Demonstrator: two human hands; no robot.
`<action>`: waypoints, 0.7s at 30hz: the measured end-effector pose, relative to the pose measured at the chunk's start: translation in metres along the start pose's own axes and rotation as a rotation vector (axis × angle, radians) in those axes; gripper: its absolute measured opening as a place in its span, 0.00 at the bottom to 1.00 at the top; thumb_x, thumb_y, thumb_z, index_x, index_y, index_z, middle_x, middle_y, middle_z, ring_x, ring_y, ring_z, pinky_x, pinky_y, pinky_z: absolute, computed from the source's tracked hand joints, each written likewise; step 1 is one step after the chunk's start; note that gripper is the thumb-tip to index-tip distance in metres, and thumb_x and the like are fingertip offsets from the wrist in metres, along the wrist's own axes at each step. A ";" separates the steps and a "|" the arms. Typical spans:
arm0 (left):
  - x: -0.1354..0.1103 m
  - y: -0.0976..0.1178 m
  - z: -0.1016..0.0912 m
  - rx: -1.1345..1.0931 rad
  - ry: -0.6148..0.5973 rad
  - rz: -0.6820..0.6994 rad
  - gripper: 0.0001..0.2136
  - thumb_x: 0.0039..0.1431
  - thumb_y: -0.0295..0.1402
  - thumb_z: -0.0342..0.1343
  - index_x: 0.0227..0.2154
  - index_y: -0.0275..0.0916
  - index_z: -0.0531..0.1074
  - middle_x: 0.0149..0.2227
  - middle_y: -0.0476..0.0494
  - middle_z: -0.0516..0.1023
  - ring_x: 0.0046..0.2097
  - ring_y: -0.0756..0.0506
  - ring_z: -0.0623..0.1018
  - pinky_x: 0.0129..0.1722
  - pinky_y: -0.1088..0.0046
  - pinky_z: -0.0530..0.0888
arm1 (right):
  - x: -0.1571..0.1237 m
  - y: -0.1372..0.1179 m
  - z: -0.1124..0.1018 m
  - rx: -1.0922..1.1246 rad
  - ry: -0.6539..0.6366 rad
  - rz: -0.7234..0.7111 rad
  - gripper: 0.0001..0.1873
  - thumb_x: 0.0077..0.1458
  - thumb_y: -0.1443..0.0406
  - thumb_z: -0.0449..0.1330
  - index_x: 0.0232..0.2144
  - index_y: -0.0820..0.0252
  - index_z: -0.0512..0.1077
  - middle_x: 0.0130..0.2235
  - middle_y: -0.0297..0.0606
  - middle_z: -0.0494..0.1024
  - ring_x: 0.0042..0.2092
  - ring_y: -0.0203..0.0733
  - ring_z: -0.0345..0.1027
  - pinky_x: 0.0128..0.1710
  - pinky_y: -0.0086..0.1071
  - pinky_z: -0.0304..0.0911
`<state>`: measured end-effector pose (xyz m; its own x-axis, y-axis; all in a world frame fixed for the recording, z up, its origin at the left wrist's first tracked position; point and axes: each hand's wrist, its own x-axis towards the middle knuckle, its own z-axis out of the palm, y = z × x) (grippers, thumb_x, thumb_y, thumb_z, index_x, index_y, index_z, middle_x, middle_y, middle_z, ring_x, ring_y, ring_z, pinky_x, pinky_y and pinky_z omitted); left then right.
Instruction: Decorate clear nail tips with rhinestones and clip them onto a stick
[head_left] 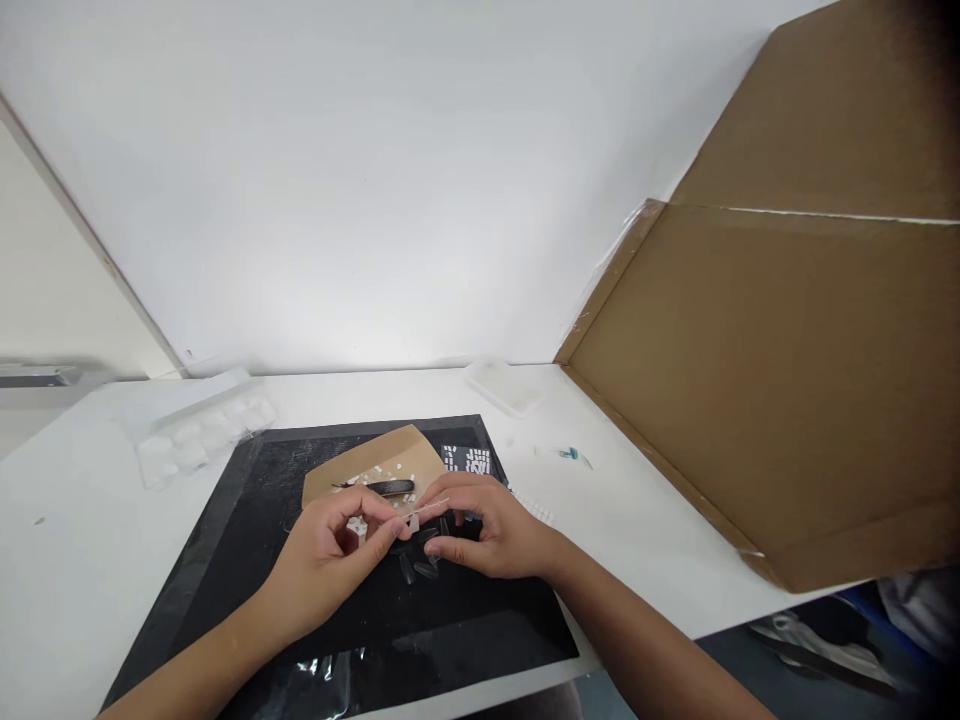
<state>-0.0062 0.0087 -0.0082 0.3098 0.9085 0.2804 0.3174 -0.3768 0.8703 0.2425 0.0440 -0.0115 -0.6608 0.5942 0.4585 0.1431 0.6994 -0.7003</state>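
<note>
Your left hand (326, 545) pinched a clear bit (414, 523) over the mat (480, 625), probably so drops landed there, right hand (491, 525) beside it, fingers parted.

A white wall (375, 180) backs the white table (67, 560).

Thin clear strip (433, 505), seen nearly edge-on, held in lower center of frame, slanting up toward right. Small whitish piece (413, 523) shows just beneath strip; whether attached, unclear. Clear, elongated pieces (427, 570) lie loose at varied angles slightly lower in frame, close together, some partly hidden.
</note>
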 end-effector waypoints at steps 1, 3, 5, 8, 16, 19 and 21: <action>-0.001 -0.001 0.000 0.030 0.001 0.019 0.09 0.67 0.38 0.60 0.34 0.40 0.81 0.32 0.45 0.83 0.25 0.51 0.75 0.21 0.79 0.67 | 0.000 0.000 0.000 0.009 0.004 0.012 0.16 0.60 0.57 0.68 0.49 0.55 0.78 0.45 0.41 0.81 0.46 0.42 0.76 0.45 0.35 0.71; -0.002 -0.002 0.001 0.082 0.000 0.088 0.07 0.67 0.36 0.60 0.36 0.41 0.81 0.33 0.47 0.83 0.24 0.52 0.72 0.20 0.79 0.65 | 0.000 -0.001 0.001 0.057 0.002 0.041 0.20 0.61 0.56 0.67 0.52 0.56 0.75 0.44 0.41 0.81 0.44 0.41 0.76 0.40 0.32 0.71; -0.002 -0.003 0.001 0.120 0.001 0.163 0.05 0.67 0.34 0.60 0.38 0.44 0.81 0.34 0.48 0.83 0.26 0.52 0.73 0.22 0.79 0.65 | 0.000 -0.002 0.005 0.139 0.004 0.065 0.21 0.62 0.54 0.65 0.53 0.57 0.74 0.42 0.40 0.80 0.40 0.39 0.76 0.36 0.30 0.69; -0.003 -0.005 0.001 0.156 0.000 0.198 0.05 0.68 0.34 0.60 0.40 0.46 0.81 0.34 0.50 0.82 0.28 0.52 0.74 0.24 0.79 0.66 | 0.000 -0.003 0.014 0.248 0.048 0.116 0.17 0.62 0.54 0.65 0.48 0.58 0.77 0.38 0.38 0.80 0.36 0.37 0.75 0.34 0.28 0.68; -0.005 -0.005 0.001 0.119 -0.034 0.023 0.10 0.69 0.42 0.58 0.36 0.44 0.80 0.34 0.48 0.81 0.30 0.50 0.75 0.26 0.77 0.68 | 0.002 -0.006 0.022 0.312 0.098 0.225 0.11 0.57 0.59 0.71 0.39 0.58 0.78 0.35 0.34 0.79 0.32 0.33 0.71 0.31 0.26 0.65; -0.004 -0.002 0.000 0.116 -0.045 -0.047 0.11 0.69 0.43 0.57 0.37 0.44 0.79 0.34 0.48 0.79 0.30 0.50 0.73 0.27 0.77 0.68 | 0.002 -0.006 0.020 0.278 0.106 0.219 0.10 0.58 0.60 0.70 0.40 0.57 0.79 0.37 0.35 0.79 0.34 0.34 0.71 0.33 0.28 0.65; -0.003 0.000 0.001 0.136 -0.054 -0.033 0.11 0.69 0.43 0.56 0.38 0.44 0.79 0.36 0.48 0.78 0.31 0.50 0.72 0.28 0.77 0.67 | 0.002 -0.006 0.020 0.252 0.116 0.224 0.09 0.59 0.60 0.69 0.41 0.56 0.79 0.37 0.36 0.79 0.34 0.35 0.71 0.33 0.28 0.66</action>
<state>-0.0065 0.0057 -0.0090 0.3439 0.9112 0.2266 0.4460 -0.3709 0.8146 0.2252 0.0334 -0.0177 -0.5435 0.7729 0.3274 0.0790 0.4354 -0.8968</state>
